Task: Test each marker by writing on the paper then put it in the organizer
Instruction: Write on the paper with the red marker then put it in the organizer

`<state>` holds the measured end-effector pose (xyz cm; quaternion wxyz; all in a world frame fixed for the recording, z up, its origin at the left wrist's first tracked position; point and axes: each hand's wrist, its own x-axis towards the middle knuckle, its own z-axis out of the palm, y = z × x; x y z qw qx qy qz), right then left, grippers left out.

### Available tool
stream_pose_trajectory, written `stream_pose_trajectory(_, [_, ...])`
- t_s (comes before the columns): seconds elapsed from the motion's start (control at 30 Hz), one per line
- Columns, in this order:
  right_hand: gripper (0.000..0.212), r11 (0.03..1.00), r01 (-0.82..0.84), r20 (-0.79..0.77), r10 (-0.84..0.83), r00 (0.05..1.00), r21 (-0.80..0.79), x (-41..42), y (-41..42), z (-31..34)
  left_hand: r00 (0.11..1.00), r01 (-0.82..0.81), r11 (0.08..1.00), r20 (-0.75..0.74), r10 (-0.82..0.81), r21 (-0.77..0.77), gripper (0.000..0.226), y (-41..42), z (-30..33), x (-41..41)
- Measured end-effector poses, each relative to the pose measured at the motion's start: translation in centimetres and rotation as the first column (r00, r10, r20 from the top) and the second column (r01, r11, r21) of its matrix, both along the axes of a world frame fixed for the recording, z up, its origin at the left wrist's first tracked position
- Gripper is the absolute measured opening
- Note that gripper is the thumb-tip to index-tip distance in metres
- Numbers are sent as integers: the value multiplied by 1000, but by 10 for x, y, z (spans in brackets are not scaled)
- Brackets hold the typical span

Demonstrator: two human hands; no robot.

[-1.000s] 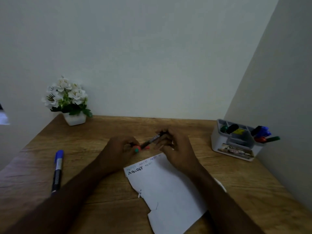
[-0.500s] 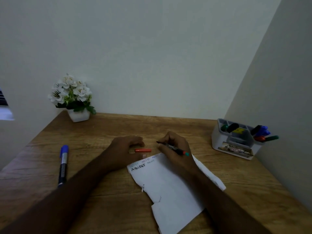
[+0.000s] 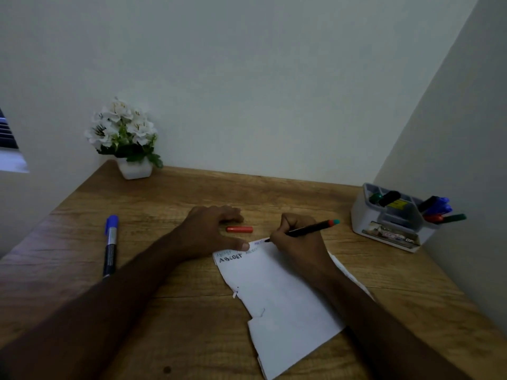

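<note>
Writing first. On the top left corner of the paper (image 3: 277, 294) we read "ABCDEF" in bold black letters; above it is a fainter line, and to its right smaller lines in blue or purple ink, too small for us to read. The front of the organizer (image 3: 384, 218) carries a printed label whose words we cannot make out, and a yellow tag shows inside it.

Containers. The grey organizer stands at the right edge of the wooden table (image 3: 170, 319), near the side wall. In its back compartments we see a green-capped and a black-capped marker; from its right side blue caps, a red one and a green one stick out. A white pot of white flowers (image 3: 126, 138) stands at the far left against the wall.

Grips. Our right hand (image 3: 297, 242) has its fingers curled round the black marker (image 3: 307, 229), teal end pointing up and right, tip on the paper's top edge. Our left hand (image 3: 211, 231) lies flat with straight fingers, thumb tip pressing the paper's top left corner. The red cap (image 3: 239, 229) lies on the table just beyond that thumb, between the hands. A blue-capped marker (image 3: 110, 245) lies well to the left, apart from everything.
</note>
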<state>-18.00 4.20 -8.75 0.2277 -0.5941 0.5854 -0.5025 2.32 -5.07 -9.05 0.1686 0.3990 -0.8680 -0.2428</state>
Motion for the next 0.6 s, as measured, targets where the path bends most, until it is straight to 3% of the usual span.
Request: stream_pose_trajectory(0.6, [29, 998, -65, -61, 65, 996, 0, 3, -2, -5, 1000, 10, 1000, 13, -10, 6, 94, -1, -1, 1])
